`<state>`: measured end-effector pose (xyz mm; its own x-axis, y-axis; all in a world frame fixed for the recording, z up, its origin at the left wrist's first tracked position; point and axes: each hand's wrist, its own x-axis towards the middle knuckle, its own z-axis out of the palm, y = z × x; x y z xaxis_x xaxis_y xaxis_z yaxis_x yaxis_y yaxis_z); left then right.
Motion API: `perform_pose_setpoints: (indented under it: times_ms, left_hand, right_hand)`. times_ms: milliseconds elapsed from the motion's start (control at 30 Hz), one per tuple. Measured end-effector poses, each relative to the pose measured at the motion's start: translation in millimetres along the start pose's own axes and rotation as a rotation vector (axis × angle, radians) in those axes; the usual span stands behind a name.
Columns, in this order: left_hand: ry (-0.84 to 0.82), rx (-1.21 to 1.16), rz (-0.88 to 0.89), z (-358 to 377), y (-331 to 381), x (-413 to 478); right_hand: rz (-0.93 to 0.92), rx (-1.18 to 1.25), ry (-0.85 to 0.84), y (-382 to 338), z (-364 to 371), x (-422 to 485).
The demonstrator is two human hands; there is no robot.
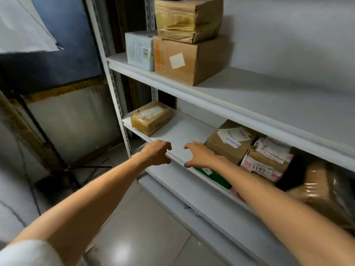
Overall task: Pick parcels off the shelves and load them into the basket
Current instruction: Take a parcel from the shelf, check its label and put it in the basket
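Both arms reach out to the middle shelf [178, 131] of a white rack. My left hand [156, 152] hovers at the shelf's front edge with fingers loosely curled and holds nothing. My right hand [198, 154] is beside it, fingers spread and relaxed, also holding nothing. A taped brown parcel [150, 118] lies at the shelf's left end, beyond my left hand. A cardboard box with white labels [229, 144] sits just right of my right hand. A green flat parcel [209, 172] lies partly under my right wrist. No basket is in view.
The top shelf [240, 96] carries a large brown box [190, 60], a crumpled parcel [187, 20] on it and a white box [139, 49]. Labelled parcels [267, 160] and a plastic-wrapped one [324, 187] crowd the right. A light stand [63, 166] stands left of the rack.
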<state>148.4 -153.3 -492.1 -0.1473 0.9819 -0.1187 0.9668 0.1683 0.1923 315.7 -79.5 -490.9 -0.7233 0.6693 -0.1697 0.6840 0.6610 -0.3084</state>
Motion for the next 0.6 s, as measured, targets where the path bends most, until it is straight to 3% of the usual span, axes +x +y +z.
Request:
perform_pose_setpoints:
  times_ms: [300, 600]
  left_hand:
    - [-0.108, 0.1, 0.38, -13, 12, 50]
    - [-0.152, 0.183, 0.633, -13, 64, 71]
  right_hand:
    - [0.403, 0.064, 0.045, 7, -7, -30]
    - [0.567, 0.095, 0.105, 15, -16, -62]
